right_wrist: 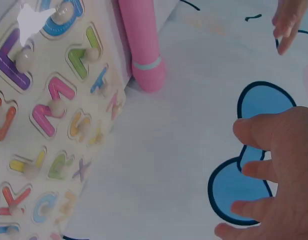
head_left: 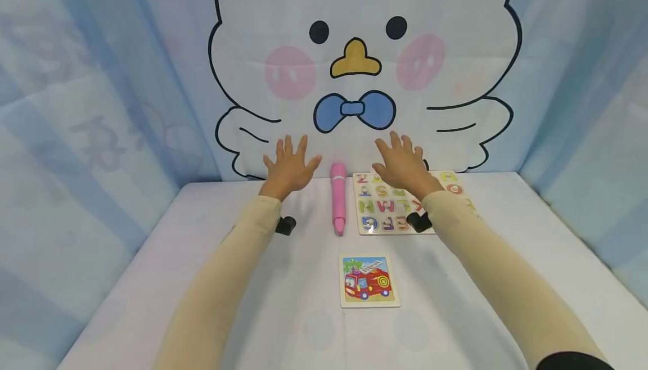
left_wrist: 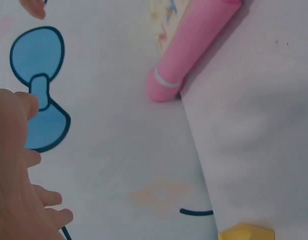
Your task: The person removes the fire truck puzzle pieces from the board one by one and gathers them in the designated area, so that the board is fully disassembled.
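My left hand [head_left: 287, 170] is held up over the far side of the table, fingers spread, holding nothing. To its right my right hand [head_left: 403, 166] is also raised with spread fingers and holds nothing. Between them on the table lies a thick pink pen-shaped thing [head_left: 338, 198] with a pale band. Beneath my right hand and forearm is a wooden alphabet puzzle board [head_left: 395, 232] with knobbed letters, partly hidden by that arm. Nearer to me lies a small square picture puzzle [head_left: 369, 281] of a red fire truck.
A white cloth covers the table [head_left: 304, 325]. Behind it hangs a curtain [head_left: 354, 150] printed with a cartoon bird and blue bow tie, and pale blue curtains [head_left: 91, 134] stand at both sides. A yellow object [left_wrist: 246, 233] shows at the left wrist view's bottom edge; its kind is unclear.
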### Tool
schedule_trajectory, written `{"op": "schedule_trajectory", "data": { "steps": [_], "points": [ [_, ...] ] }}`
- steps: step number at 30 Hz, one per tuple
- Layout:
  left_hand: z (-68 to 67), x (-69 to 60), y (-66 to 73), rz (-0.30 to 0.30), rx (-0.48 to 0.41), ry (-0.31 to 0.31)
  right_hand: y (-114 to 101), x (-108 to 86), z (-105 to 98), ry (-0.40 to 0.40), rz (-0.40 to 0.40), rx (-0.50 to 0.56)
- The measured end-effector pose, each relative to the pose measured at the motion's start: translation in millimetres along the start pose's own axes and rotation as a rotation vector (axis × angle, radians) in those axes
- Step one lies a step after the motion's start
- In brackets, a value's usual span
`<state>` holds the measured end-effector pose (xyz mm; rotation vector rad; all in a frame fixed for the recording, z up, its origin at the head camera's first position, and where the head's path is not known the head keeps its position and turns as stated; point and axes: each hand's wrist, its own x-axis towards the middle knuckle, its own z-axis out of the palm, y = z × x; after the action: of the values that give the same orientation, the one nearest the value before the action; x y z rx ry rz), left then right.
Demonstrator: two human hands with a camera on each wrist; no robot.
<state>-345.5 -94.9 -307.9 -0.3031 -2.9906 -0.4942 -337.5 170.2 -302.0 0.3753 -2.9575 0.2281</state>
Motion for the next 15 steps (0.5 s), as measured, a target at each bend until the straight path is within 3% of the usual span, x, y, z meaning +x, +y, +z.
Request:
{"op": "schedule_trajectory", "data": {
  "steps": [3,7,10,15],
  "points": [
    [6.8,-11.2,1.7,0.09,-0.064,0.04,-2.8,-17.8,9.1,0.032,-0.066,0.03],
    [13.1,-43.3,6.9,0.219,-0.173,0.033,-8.6,-49.1,21.0,0.048,-0.193,0.144],
    [17.1,-74.8,9.7,0.29,-0.208,-0.036,-14.9,-71.0,29.9,0.016,-0.293,0.222],
    [28.8,-117.5,11.4,0.372,-0.126,-0.213,-27.6,-95.4,40.9,-0.083,-0.388,0.289]
  ]
}}
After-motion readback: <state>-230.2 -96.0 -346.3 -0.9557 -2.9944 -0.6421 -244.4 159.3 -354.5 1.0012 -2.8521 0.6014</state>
